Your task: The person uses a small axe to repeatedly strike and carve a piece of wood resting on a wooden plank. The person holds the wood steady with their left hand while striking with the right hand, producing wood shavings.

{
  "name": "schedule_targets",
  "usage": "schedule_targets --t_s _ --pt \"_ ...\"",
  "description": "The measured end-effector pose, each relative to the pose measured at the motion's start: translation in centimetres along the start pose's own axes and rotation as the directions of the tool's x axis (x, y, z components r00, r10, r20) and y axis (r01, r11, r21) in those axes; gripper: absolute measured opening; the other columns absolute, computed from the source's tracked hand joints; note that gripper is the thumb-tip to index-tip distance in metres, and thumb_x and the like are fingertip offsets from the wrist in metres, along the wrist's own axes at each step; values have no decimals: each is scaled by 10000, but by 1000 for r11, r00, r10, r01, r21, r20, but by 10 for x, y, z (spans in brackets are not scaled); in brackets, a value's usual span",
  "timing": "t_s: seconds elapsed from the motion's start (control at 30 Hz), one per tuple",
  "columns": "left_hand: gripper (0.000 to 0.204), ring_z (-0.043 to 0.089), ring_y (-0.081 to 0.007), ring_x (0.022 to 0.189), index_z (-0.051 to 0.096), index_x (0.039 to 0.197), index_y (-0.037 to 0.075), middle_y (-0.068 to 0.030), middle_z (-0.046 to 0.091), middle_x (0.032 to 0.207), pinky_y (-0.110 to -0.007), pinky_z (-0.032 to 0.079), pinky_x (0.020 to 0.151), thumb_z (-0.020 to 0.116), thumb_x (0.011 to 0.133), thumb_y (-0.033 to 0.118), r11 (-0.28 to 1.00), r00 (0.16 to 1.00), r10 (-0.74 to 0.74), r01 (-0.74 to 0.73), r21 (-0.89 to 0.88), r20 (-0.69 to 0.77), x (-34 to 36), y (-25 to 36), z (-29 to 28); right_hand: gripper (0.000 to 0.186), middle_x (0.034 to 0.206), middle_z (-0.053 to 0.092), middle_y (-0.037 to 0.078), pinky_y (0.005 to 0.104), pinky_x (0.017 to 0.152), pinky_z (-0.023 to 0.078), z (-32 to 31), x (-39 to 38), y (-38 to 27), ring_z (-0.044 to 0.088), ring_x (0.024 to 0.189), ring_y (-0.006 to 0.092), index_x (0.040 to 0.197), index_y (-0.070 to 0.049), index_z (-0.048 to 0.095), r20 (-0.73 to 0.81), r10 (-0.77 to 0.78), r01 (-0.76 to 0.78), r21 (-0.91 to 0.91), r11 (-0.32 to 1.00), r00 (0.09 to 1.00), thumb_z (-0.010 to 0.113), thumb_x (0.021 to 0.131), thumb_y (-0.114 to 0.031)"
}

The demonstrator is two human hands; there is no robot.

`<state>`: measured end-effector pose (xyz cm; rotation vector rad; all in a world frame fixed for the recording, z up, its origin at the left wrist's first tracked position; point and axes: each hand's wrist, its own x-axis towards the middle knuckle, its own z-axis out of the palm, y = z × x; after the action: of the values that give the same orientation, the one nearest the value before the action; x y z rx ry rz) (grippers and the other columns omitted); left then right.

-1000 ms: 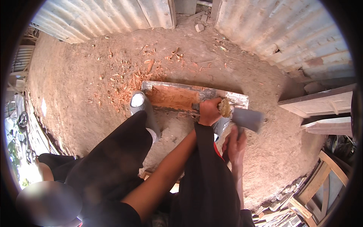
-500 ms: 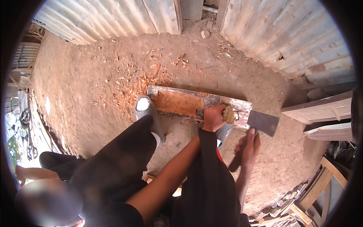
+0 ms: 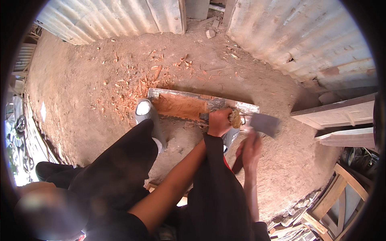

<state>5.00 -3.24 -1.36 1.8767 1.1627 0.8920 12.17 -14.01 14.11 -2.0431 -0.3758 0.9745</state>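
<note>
Chisel (image 3: 204, 116) first: its handle is wrapped by the left hand (image 3: 220, 122), the fingers curled fully round with no gap showing, the short dark blade poking out on one side and a thick, yellowish, frayed-looking butt (image 3: 235, 119) on the other. The right hand (image 3: 251, 148) is closed round the dark handle of a broad, flat-headed tool (image 3: 265, 124); the head is blurred, just beside the plank's right end, and how tightly the fingers press cannot be told.

Under the left hand lies a long plank (image 3: 214, 105), flat on the ground, pale flaking paint at its right end and a reddish-brown hollow (image 3: 181, 106) along its left part. The blade tip sits by the hollow's right end — whether it touches the wood is hard to tell. I judge the plank stiff and fairly heavy, rough rather than slippery, best gripped by its long outer edges. The chisel should be rigid and light enough for one hand, best held mid-handle, clear of butt and blade. The flat-headed tool probably feels top-heavy.

Farther out, grey shoes (image 3: 147, 110) stand at the plank's near side, reddish chips (image 3: 130, 91) litter the dirt floor (image 3: 76, 76), and corrugated sheets (image 3: 108, 18) stand beyond.
</note>
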Motion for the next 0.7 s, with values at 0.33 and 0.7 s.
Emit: schedule_targets --t_s 0.33,0.7 --pt "283 717 -362 706 773 877 99 -157 719 754 -439 545 623 870 738 325 999 999 -40 40 -13 11 5 -22 -19 370 665 500 24 290 416 427 -23 -14 -38 520 472 123 1081 -41 535 53 115 -124 224 967 992 484 1121 -404" --pt "252 664 -367 684 707 889 30 -148 660 747 -403 535 643 868 740 152 940 970 242 -236 -248 -9 21 10 -38 386 661 516 33 275 405 425 -40 -34 -32 509 459 115 1112 -42 539 164 115 -129 73 989 980 493 1124 -424"
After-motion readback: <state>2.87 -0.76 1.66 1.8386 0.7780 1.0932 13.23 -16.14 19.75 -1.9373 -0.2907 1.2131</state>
